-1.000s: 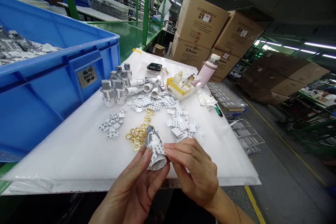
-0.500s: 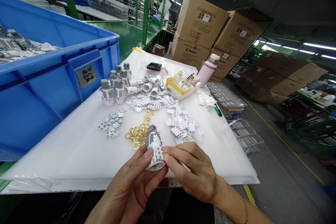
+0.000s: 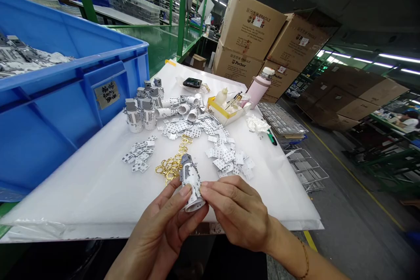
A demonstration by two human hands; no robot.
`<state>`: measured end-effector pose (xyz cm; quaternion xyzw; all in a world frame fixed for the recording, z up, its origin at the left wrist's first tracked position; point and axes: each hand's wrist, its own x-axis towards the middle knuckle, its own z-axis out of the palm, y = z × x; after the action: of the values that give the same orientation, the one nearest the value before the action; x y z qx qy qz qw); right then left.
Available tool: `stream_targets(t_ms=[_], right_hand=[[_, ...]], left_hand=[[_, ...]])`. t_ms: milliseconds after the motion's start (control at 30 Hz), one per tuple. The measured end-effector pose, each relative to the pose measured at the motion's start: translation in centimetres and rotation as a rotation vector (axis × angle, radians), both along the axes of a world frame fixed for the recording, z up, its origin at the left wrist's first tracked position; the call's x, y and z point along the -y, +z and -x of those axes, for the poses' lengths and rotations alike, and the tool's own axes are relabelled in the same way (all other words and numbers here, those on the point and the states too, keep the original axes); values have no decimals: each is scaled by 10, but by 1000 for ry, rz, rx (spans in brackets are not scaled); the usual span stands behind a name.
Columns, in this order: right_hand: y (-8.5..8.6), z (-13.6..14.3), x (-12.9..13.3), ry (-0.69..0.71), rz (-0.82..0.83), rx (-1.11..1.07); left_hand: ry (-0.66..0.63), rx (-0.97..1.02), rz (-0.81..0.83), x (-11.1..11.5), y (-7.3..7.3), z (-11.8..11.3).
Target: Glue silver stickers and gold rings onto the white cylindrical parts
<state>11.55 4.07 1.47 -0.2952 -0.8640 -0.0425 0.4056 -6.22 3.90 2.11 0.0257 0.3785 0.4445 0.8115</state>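
My left hand (image 3: pixel 164 223) is wrapped round a white-and-grey cylindrical model part (image 3: pixel 191 183), thumb in front and fingers behind. The part tilts, with its grey block-like top pointing away and its open hollow end toward me. My right hand (image 3: pixel 241 210) is closed, thumb and fingers pinched against the cylinder's right side; any small piece under these fingertips is hidden. Just beyond lie gold rings (image 3: pixel 170 167) in a loose pile. White dotted flat pieces (image 3: pixel 229 157) are heaped to the right, with a smaller heap of similar flat pieces (image 3: pixel 139 156) to the left.
Finished-looking cylinders (image 3: pixel 134 118) stand by a large blue crate (image 3: pixel 62 109). Open white tubes (image 3: pixel 183 108) lie behind the flat pieces. Farther back are a phone (image 3: pixel 192 82), a yellow-edged tray (image 3: pixel 225 116), a pink bottle (image 3: pixel 259 89), a green-handled tool (image 3: pixel 272 137) and cartons (image 3: pixel 251 26).
Both hands and the cylinder have shifted slightly left, and the cylinder's top leans a little farther left. The hold of both hands on it looks the same.
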Motion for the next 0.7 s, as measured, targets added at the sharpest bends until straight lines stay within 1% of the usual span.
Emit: stream_targets(t_ms=[100, 200, 333, 500, 600, 700], right_hand=[[2, 3, 1, 2, 7, 5], [2, 3, 2, -11, 5, 4], [3, 2, 4, -25, 9, 16], [11, 2, 8, -7, 44, -20], [14, 5, 11, -2, 86, -128], [11, 12, 14, -31, 203, -329]], left_hand=[[2, -19, -19, -1, 2, 1], [-18, 5, -50, -3, 2, 0], [-48, 9, -81, -1, -1, 0], [-41, 1, -100, 2, -5, 2], [-45, -13, -121, 2, -3, 1], [-79, -25, -140, 1, -1, -2]])
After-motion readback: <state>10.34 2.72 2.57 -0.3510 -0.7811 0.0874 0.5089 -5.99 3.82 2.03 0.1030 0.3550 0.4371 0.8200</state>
